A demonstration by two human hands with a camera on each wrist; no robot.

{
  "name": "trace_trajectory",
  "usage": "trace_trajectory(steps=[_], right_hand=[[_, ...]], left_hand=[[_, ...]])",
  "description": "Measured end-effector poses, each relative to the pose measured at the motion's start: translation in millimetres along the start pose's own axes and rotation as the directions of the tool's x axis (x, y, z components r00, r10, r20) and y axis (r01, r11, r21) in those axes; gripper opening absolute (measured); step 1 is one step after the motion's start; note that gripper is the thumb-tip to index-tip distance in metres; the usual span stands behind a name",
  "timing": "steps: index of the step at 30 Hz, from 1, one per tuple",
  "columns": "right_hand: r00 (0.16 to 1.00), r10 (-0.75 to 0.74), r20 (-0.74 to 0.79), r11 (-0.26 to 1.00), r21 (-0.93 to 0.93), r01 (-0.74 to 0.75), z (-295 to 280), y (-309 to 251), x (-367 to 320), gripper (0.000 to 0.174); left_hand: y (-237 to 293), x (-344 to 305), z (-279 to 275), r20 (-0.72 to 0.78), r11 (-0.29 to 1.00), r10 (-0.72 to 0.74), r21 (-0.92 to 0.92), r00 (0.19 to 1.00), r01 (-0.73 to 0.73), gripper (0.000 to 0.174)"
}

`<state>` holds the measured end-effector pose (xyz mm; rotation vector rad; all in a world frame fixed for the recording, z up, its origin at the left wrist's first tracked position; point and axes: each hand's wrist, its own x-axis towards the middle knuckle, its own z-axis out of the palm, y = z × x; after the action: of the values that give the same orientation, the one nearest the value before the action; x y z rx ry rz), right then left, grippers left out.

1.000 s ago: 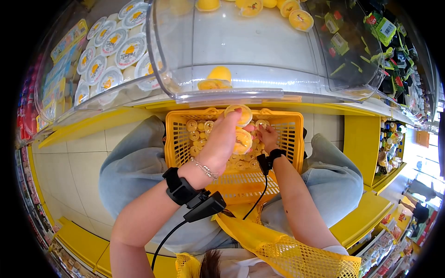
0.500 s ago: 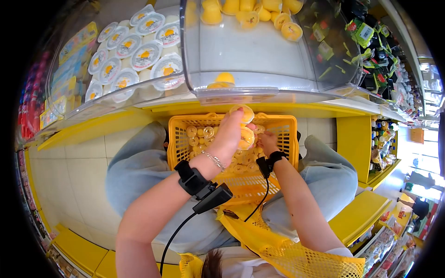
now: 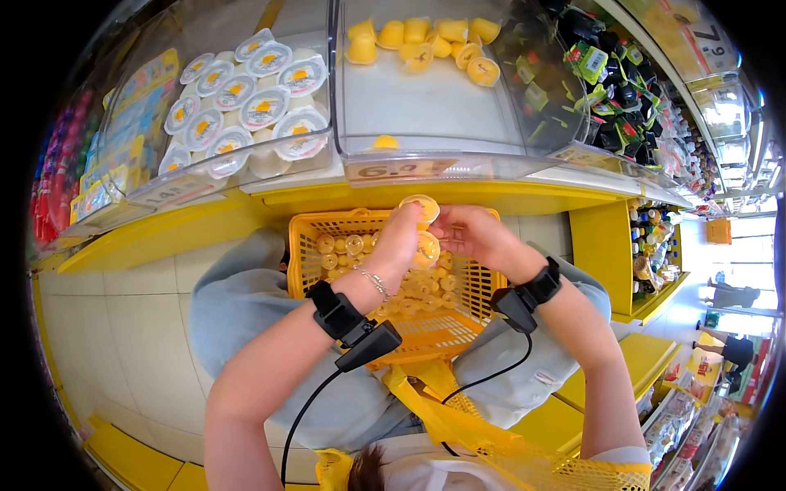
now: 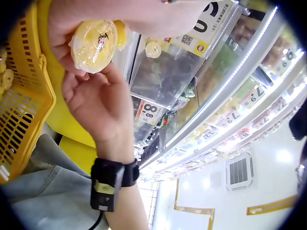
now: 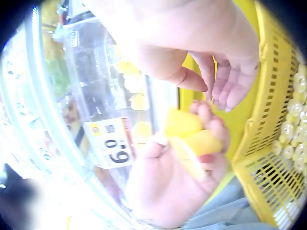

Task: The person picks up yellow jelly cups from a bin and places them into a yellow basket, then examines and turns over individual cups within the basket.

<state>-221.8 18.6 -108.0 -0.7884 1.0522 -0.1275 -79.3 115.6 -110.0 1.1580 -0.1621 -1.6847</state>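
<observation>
Along the shelf at the top, clear bins hold loose yellow cups and white-lidded tubs. Below them, on the person's lap, sits a yellow basket part-filled with small clear cups. Over the basket the left hand grips two yellow jelly cups (one above the other), fingers curled round them. The right hand is just beside them, fingers loosely curled and holding nothing; whether they touch the lower cup I cannot tell.
</observation>
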Motion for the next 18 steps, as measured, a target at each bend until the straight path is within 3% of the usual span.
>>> trace_trajectory(steps=[4, 12, 16, 18], right_hand=[[0.982, -0.180, 0.064, 0.983, 0.032, 0.178, 15, -19, -27, 0.025], [0.929, -0.299, 0.220, 0.939, -0.107, 0.328, 26, -15, -22, 0.034], [0.891, -0.358, 0.279, 0.899, -0.155, 0.410, 23, -11, -24, 0.032], [0.879, -0.382, 0.285, 0.904, -0.083, 0.420, 21, -3, -19, 0.032]], left_hand=[[1, 4, -3, 0.037, 0.998, 0.015, 0.061, 0.999, -0.017, 0.037], [14, -3, -5, 0.013, 0.990, 0.001, 0.138, 1.000, -0.003, 0.045], [21, -8, -10, 0.117, 0.976, 0.025, 0.214, 0.993, -0.050, 0.048], [29, -9, -10, 0.136, 0.963, 0.009, 0.265, 0.991, -0.045, 0.047]])
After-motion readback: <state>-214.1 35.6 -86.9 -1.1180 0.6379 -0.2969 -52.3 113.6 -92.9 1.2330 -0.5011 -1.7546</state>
